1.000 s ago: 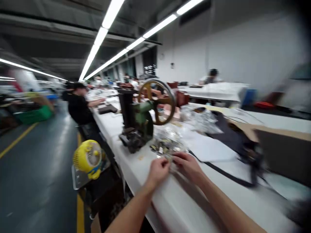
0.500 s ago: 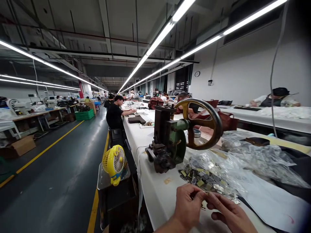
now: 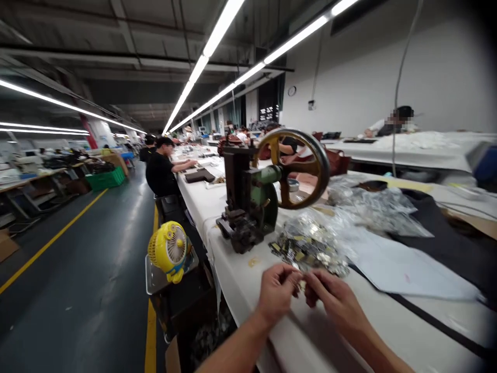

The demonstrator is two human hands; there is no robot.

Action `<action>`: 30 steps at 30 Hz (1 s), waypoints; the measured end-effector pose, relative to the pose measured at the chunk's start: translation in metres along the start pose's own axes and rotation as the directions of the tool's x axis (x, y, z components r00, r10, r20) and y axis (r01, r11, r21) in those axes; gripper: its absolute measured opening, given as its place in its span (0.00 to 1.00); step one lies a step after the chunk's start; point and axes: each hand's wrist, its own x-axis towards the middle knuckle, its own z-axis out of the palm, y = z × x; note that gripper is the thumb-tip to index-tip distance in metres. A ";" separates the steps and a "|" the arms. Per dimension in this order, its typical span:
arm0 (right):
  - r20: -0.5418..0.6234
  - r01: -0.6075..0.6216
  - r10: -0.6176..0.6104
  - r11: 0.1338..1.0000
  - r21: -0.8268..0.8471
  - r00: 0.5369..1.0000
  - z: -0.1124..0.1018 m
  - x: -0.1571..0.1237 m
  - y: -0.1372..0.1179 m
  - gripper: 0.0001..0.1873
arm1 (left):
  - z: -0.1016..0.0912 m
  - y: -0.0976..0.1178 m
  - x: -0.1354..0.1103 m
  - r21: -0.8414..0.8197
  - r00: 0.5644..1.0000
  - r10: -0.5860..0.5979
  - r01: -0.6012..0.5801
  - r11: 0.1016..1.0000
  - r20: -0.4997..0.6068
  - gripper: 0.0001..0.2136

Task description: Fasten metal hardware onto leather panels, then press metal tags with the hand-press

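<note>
My left hand [image 3: 277, 292] and my right hand [image 3: 330, 300] come together over a white-covered workbench [image 3: 236, 259]. Their fingers pinch a small metal piece [image 3: 301, 284], mostly hidden by my fingertips. Just beyond them lies a heap of small metallic pieces [image 3: 308, 248] on and among clear plastic wrapping. A green hand-wheel press [image 3: 252, 197] with a brass-coloured flywheel stands left of the heap.
A bag of metal parts [image 3: 368, 207] and a white sheet [image 3: 411, 267] lie on dark material to the right. A yellow fan [image 3: 169, 251] sits beyond the bench's left edge. Seated co-workers [image 3: 163, 171] work along the bench, beside a yellow-lined aisle [image 3: 97, 248].
The whole view has swung and tilted, shifting the scene left and up. My hands have drawn closer together, and their fingers now cover most of the small piece.
</note>
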 end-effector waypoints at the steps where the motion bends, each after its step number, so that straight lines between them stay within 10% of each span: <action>1: 0.018 -0.016 0.016 1.000 0.006 1.000 0.001 0.001 0.004 0.30 | -0.012 0.003 0.002 0.084 0.998 0.063 -0.061 0.995 -0.025 0.21; 6: 0.074 -0.090 0.097 0.991 -0.096 0.993 -0.002 0.007 0.023 0.30 | -0.096 0.017 0.043 0.670 0.835 0.537 -0.333 0.664 -0.117 0.15; 10: 0.157 -0.066 0.097 0.979 -0.192 0.983 -0.004 0.008 0.022 0.24 | -0.150 0.023 0.081 0.871 0.746 0.666 -0.324 0.370 -0.005 0.14; 20: 0.200 -0.042 0.100 0.960 -0.278 0.975 -0.004 0.011 0.023 0.20 | -0.185 0.009 0.120 0.898 0.777 0.630 -0.262 0.353 -0.021 0.14; 30: 0.202 -0.003 0.064 0.957 -0.289 0.977 -0.005 0.010 0.026 0.19 | -0.202 0.030 0.124 0.917 0.865 0.389 -0.384 0.106 0.317 0.18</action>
